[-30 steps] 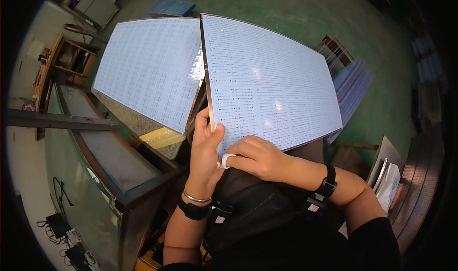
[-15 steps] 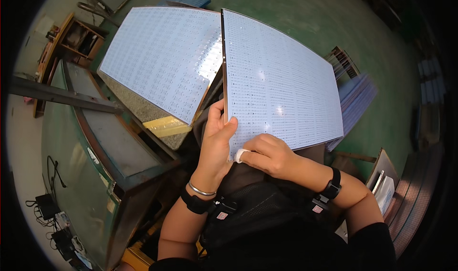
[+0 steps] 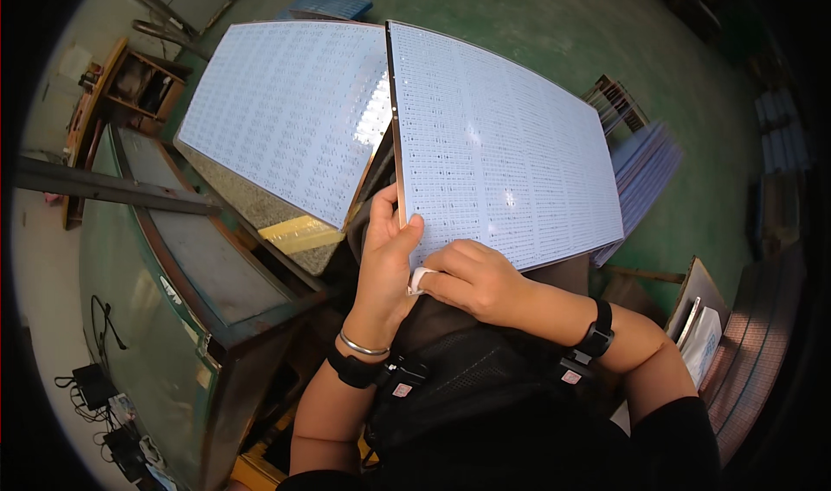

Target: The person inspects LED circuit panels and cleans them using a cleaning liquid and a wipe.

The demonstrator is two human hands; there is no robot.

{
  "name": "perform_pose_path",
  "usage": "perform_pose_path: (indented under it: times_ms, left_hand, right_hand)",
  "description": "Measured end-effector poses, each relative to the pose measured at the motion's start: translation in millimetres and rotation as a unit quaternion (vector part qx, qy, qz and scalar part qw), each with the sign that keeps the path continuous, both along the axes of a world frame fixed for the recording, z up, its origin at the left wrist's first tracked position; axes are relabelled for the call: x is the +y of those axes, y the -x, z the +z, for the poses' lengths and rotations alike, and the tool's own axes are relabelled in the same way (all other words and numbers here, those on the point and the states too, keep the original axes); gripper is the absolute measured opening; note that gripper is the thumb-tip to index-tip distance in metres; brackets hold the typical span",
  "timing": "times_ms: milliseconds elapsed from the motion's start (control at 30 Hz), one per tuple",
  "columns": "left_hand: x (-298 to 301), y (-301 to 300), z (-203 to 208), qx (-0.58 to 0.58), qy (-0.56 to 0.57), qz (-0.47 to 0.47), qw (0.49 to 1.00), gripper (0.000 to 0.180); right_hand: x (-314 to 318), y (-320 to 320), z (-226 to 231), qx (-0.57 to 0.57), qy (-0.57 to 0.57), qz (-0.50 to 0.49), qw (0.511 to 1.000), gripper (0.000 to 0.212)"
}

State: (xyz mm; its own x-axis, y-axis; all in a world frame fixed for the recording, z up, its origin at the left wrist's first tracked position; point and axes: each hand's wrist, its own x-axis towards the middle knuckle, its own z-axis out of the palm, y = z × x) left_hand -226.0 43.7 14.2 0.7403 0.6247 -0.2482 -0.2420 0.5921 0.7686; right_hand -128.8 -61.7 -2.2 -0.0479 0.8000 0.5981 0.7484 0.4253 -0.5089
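Note:
A large white circuit-board panel (image 3: 511, 154) with rows of small dark marks and a copper-coloured edge lies tilted before me. My left hand (image 3: 382, 257) grips its near left edge, thumb on the face and fingers round the side. Closed in a pinch, my right hand (image 3: 480, 282) holds a small white wad of cloth or tissue (image 3: 419, 281) against the panel's near left corner. The fingertips inside the wad are hidden. To the left, another white circuit-board panel (image 3: 281, 115) lies on a speckled grey surface, its right edge close to the panel in my hand.
Yellow tape (image 3: 301, 234) crosses the speckled surface. A green-topped bench (image 3: 138, 292) with a metal frame stands at my left, with black adapters and cables (image 3: 91, 385) beside it. Stacked bluish sheets (image 3: 640, 175) lean at the right, near a wire rack (image 3: 616, 102).
Both hands and the held panel sit slightly farther left in view. My right hand has drawn the white wad left along the panel's near corner, close to my left palm.

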Motion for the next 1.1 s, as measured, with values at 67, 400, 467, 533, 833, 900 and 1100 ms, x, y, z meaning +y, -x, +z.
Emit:
perform_pose_path:
  times_ms: [67,400,467,533,833,900,1100]
  left_hand:
    - [1,0,1,-0.003,-0.009,-0.003,1.000,0.034]
    - [2,1,3,0.007,0.005,-0.013,1.000,0.036]
    - [2,-1,4,0.003,0.008,-0.024,1.000,0.037]
    - [2,-2,5,0.011,-0.009,-0.015,1.000,0.037]
    - [3,-1,3,0.011,-0.024,-0.031,0.999,0.041]
    - [4,0,4,0.016,-0.024,-0.032,0.999,0.041]
    - [4,-3,2,0.018,-0.021,-0.034,0.999,0.042]
  right_hand:
    - [-7,-4,-4,-0.007,0.002,-0.001,1.000,0.023]
    - [-11,-1,-1,-0.008,0.005,-0.021,1.000,0.024]
    - [-10,-2,-1,-0.005,-0.001,-0.025,1.000,0.023]
    - [-7,2,1,0.000,-0.005,-0.030,1.000,0.023]
    - [-45,-18,9,0.100,0.089,-0.019,0.991,0.016]
    - [-58,-29,12,0.177,0.112,-0.061,0.976,0.017]
    - [-87,-52,-4,0.287,0.156,-0.188,0.926,0.012]
